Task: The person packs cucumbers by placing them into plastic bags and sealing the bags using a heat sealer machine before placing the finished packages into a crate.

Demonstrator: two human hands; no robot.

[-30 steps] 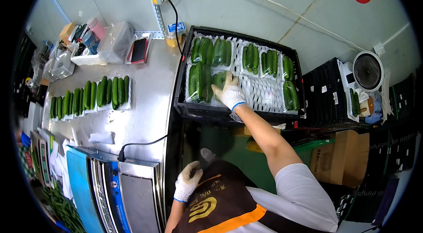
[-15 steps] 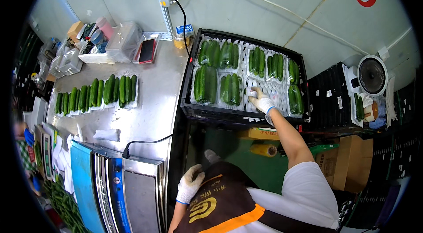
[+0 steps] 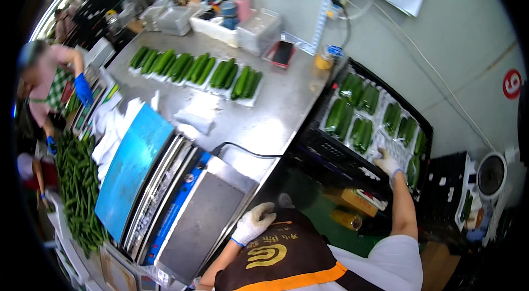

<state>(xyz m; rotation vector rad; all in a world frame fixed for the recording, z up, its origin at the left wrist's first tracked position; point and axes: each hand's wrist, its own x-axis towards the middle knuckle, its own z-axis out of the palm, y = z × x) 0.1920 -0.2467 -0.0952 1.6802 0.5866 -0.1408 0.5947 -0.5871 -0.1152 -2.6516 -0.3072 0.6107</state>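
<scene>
My right hand (image 3: pixel 388 163), in a white knit glove, reaches into the black crate (image 3: pixel 361 157) at its front side. Its fingers are apart and nothing shows in them. Around it lie clear-wrapped packs of cucumbers (image 3: pixel 361 136) in two rows on white netted foam; a wrapped pack (image 3: pixel 413 171) is just right of the hand. My left hand (image 3: pixel 253 224), gloved likewise, is in front of my brown apron, its fingers loosely extended, holding nothing. On the steel table (image 3: pixel 275 120), several unwrapped cucumbers (image 3: pixel 223 74) lie in small groups on white trays.
A wrapping machine (image 3: pixel 190 225) with a blue cover stands at the table's near side. A black cable (image 3: pixel 248 153) crosses the tabletop. Far left, a person with blue gloves (image 3: pixel 84 90) works beside a heap of cucumbers (image 3: pixel 80 192). Boxes (image 3: pixel 352 201) sit under the crate.
My view has swung left, bringing the other person and the cucumber heap into sight. My right hand stays at the crate's front part; my left hand stays by the apron.
</scene>
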